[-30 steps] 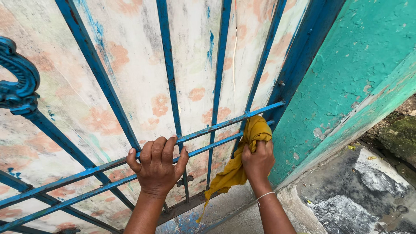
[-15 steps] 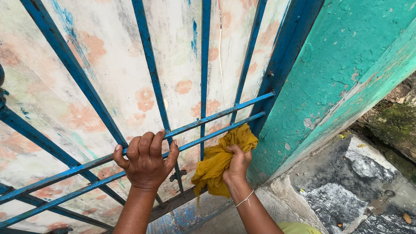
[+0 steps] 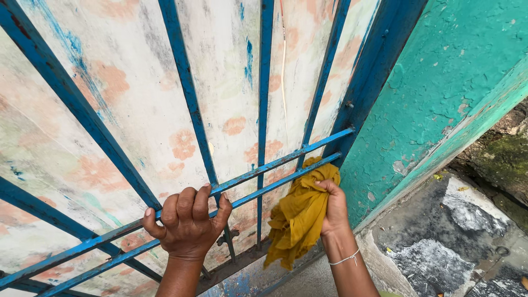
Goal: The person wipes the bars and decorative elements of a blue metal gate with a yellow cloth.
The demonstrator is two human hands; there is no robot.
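Observation:
My left hand [image 3: 186, 221] grips the two slanted horizontal bars of a blue metal gate [image 3: 265, 82], fingers curled over the upper bar. My right hand [image 3: 334, 209], with a thin white bracelet on the wrist, holds a mustard-yellow cloth [image 3: 300, 214] pressed against the lower horizontal bar near the gate's right frame. The cloth hangs down in folds below the bars. Behind the bars is a faded sheet [image 3: 137, 104] with pale orange flower marks.
A teal wall [image 3: 440, 93] with peeling paint stands right of the gate. Below it runs a concrete ledge and a dark, stained ground [image 3: 440, 247]. A mossy stone [image 3: 500, 159] sits at the far right.
My right hand has moved with the cloth from the top of the lower bar, down, then back up against that bar. My left hand keeps its grip on the bars.

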